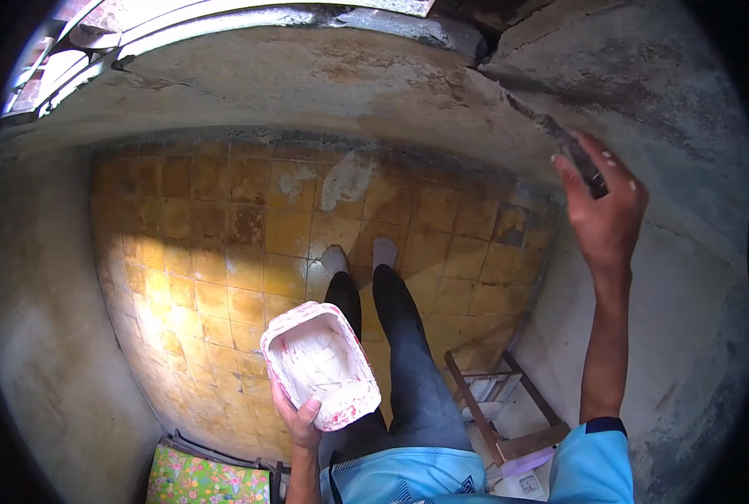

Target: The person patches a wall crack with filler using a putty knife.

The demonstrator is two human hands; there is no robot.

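A white rectangular tub (320, 357) with reddish smears and whitish residue inside is held by my left hand (299, 416), the thumb over its near rim. My right hand (605, 189), raised at the right, is closed around the dark handle of a scraper-like tool (568, 151). The tool's thin blade points up and left to the stained, cracked wall (425, 92); whether its tip touches the wall is hard to tell. Pale specks dot the fingers of my right hand.
Worn yellow tiles (286, 231) cover the floor under my feet. A wooden frame (500, 420) with items inside stands at the lower right. Flowered green fabric (206, 477) lies at the lower left. A bright window opening (64, 59) is at the upper left.
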